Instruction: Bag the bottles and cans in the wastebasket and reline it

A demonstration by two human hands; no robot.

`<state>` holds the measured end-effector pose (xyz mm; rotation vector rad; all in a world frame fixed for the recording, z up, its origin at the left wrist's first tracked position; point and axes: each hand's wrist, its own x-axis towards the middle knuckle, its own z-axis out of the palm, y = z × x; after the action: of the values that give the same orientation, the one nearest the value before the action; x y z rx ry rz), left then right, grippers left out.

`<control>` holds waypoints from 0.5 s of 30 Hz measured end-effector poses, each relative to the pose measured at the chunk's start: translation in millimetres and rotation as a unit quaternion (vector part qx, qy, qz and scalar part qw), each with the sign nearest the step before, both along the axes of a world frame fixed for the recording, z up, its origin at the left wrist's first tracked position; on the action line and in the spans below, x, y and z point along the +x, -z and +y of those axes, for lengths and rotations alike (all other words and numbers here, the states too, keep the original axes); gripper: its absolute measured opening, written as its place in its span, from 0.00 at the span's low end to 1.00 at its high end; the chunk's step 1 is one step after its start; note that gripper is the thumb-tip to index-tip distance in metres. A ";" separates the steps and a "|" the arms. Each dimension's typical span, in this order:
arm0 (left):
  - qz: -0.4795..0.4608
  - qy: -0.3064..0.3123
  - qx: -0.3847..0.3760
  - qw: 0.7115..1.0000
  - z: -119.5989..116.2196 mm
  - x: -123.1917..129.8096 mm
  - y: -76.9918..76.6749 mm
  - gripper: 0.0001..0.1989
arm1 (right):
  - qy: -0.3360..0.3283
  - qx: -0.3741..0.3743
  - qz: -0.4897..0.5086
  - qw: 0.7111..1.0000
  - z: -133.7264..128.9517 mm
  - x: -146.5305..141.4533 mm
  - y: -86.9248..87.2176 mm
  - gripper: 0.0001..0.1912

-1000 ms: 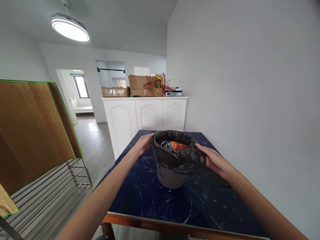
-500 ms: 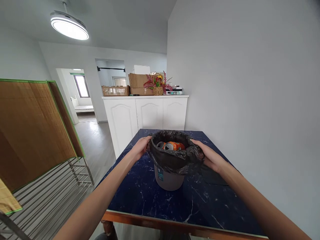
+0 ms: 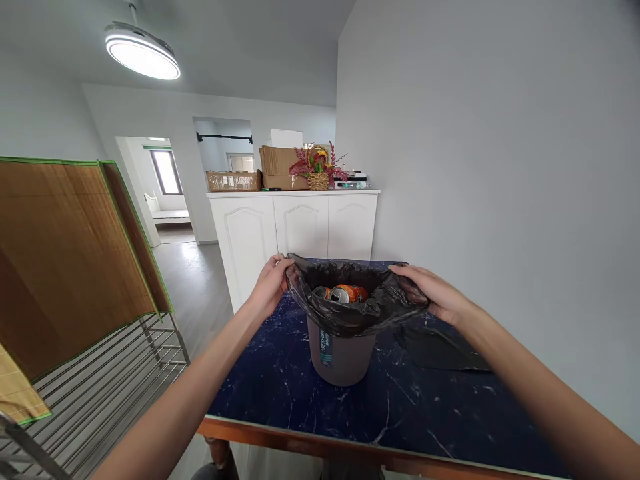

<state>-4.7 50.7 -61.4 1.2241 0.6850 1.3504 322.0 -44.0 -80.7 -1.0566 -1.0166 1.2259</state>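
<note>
Pulling the black bag (image 3: 345,323) wide at both sides, I have its edge in my two hands. My left hand (image 3: 273,285) is closed on the left side of the edge, with the thumb and fingers pinching it. My right hand (image 3: 434,288) grasps the right side, with its fingers on the thin, crinkly plastic.

The bag lines a gray bin (image 3: 346,365) and hangs over its top. The bin stands upright on the dark blue table (image 3: 280,393), between my hands, and has a blue label (image 3: 326,348) on its front. Down in the bag I can see an orange can (image 3: 356,294) with its silver top facing me, and a second can (image 3: 321,292) just beside it, on the left. I cannot tell if more cans lie under them.

A flat, dark sheet (image 3: 443,350) lies on the table to the right of the bin. Past the table is a white cabinet (image 3: 303,230), with brown boxes (image 3: 280,168) and a flower basket (image 3: 319,181) on top. Well off to the left is a metal rack (image 3: 163,347).
</note>
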 end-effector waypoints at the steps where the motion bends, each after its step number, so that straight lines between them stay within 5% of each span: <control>1: -0.011 0.005 0.010 1.000 -1.3 2.9 -5.9 0.20 | 0.003 0.006 0.005 1.000 1.2 0.7 -5.0 0.14; 9: -0.053 0.022 0.069 0.996 6.8 39.5 -51.9 0.22 | 0.016 0.042 0.075 0.996 32.2 -7.8 -41.6 0.10; 15: -0.058 -0.019 0.070 0.996 27.2 52.4 -60.5 0.13 | 0.021 0.033 0.142 0.989 66.6 -1.3 -51.7 0.13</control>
<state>47.7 77.9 -0.9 1.2370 0.5419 1.5089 320.6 22.6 -29.0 -0.8209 -0.8048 1.2583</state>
